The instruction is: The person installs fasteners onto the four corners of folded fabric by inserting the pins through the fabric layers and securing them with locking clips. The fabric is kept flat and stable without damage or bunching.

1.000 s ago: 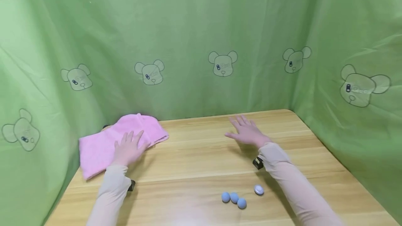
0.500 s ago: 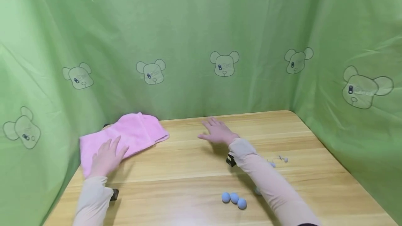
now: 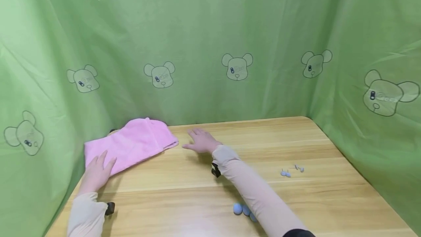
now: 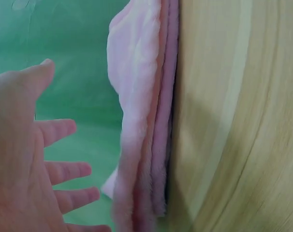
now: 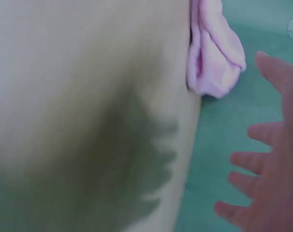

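Note:
A folded pink fleecy cloth (image 3: 135, 140) lies at the back left of the wooden table (image 3: 184, 182). My left hand (image 3: 95, 175) is over its near left corner, fingers spread, holding nothing. In the left wrist view the cloth's stacked layers (image 4: 141, 121) show edge-on, a little apart from my fingertips (image 4: 91, 194). My right hand (image 3: 202, 142) hovers above the table just right of the cloth, fingers extended and thumb toward it. The right wrist view shows the cloth's rounded end (image 5: 216, 63) beyond my thumb, and my hand's shadow on the wood.
Blue balls (image 3: 237, 209) sit near the front, partly hidden by my right forearm. Several small blue-headed pins (image 3: 285, 173) lie on the right side. A green curtain (image 3: 197, 94) with bear-head outlines hangs around the table's back and sides.
My right hand has swept left across the table toward the cloth. My left hand has drawn left and nearer along the cloth. The pins, earlier hidden behind my right arm, now show.

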### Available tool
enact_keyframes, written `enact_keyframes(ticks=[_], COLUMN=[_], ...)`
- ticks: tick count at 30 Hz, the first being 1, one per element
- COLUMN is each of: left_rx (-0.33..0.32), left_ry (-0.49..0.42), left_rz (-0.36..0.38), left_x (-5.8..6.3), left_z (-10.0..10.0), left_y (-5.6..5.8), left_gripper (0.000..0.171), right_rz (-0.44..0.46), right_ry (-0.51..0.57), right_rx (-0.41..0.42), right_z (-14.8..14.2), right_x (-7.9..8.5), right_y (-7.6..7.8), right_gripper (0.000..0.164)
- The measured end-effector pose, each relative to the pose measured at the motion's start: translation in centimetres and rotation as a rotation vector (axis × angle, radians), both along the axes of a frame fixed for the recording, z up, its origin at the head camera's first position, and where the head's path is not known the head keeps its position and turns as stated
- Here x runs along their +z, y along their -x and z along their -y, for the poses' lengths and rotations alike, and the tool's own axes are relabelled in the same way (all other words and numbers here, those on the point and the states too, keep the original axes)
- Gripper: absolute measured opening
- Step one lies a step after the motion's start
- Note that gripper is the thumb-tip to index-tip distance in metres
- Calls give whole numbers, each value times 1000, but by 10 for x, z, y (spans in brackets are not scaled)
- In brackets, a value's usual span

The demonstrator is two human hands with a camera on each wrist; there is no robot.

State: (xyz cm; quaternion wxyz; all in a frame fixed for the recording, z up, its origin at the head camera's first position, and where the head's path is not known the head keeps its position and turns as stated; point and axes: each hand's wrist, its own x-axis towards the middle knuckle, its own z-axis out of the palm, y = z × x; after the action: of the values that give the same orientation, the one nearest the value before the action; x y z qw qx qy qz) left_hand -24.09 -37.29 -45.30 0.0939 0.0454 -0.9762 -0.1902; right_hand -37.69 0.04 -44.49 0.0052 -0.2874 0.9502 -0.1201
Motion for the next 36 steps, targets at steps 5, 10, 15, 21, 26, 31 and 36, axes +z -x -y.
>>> enact_keyframes(ticks=[5,10,15,21,26,31,36], left_rx=[21,79,123,276,390,409,409], left_ry=[-141,-242,-251,-313,-387,-416,-422], left_rz=[44,67,93,73,70,86,88], left_x=[-6,-8,-12,-14,-9,-9,-11], left_z=[11,20,23,21,18,16,18], left_y=[-1,-3,-5,-6,-9,-12,-13], left_gripper=[75,77,74,67,61,58,56], right_rz=[8,137,304,407,372,320,313], right_ry=[185,394,587,694,696,666,618], right_rx=[-9,-36,-145,-275,-339,-322,-336], right_z=[28,50,67,85,95,100,106], right_x=[-13,-19,-26,-32,-30,-35,-38], right_y=[4,6,8,11,13,14,12], right_gripper=[71,62,60,68,66,42,26])
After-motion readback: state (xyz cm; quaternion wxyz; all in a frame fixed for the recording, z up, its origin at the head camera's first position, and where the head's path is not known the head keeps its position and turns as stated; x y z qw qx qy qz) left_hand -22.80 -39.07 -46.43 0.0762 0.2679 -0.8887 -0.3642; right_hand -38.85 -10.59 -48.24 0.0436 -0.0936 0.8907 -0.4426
